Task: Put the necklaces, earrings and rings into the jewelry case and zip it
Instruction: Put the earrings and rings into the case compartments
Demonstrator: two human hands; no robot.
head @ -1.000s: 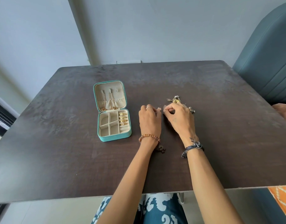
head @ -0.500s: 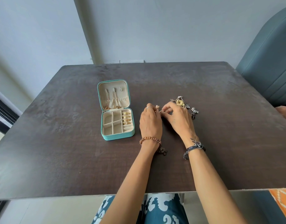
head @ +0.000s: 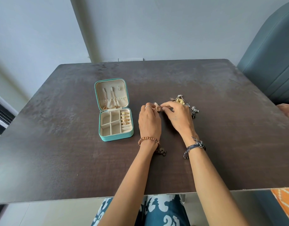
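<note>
A teal jewelry case (head: 116, 138) lies open on the dark table (head: 58, 152), left of my hands. Gold necklaces (head: 111, 98) hang in its lid and several gold rings (head: 125, 118) fill the right-hand slots; the square compartments look bare. My left hand (head: 149, 122) and my right hand (head: 179, 115) meet just right of the case, both pinching a gold filigree earring (head: 157, 107) between their fingertips. A small heap of gold and silver earrings (head: 181, 100) lies behind my right hand, partly hidden by it, with a silver piece (head: 194, 110) to its right.
A padded blue-grey chair back (head: 271, 59) rises at the table's right edge, and part of another person's hand (head: 287, 111) shows there. A grey wall stands behind the table. The table's front edge runs just above my lap.
The gold earring has come up between my fingertips and now shows clearly above my left hand. The camera has shifted slightly, moving the case rightwards in view.
</note>
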